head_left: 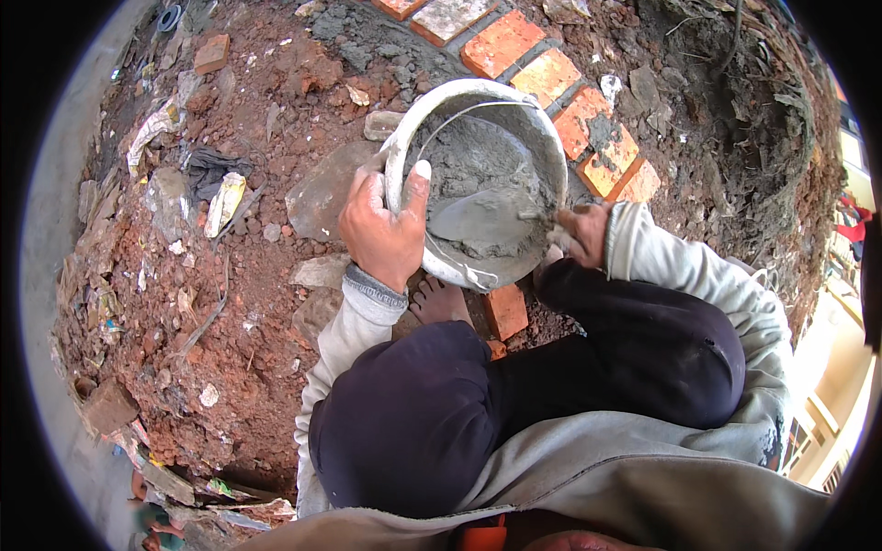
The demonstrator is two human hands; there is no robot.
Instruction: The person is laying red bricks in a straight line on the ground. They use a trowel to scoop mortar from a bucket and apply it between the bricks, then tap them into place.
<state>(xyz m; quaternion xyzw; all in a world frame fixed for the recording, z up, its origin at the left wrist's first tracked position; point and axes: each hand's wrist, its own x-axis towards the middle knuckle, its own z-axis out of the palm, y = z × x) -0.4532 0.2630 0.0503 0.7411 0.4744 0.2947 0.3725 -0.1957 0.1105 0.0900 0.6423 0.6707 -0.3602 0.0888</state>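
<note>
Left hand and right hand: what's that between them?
The head view shows a bucket of grey mortar between the left hand and the right hand.

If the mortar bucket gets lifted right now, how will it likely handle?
Probably heavy for its size: wet-looking grey mortar covers its visible interior, though depth is unclear. The bucket could tip or rock if pushed, given the lumpy soil around it. The left hand's grip might slip, since the rim looks smeared.
</note>
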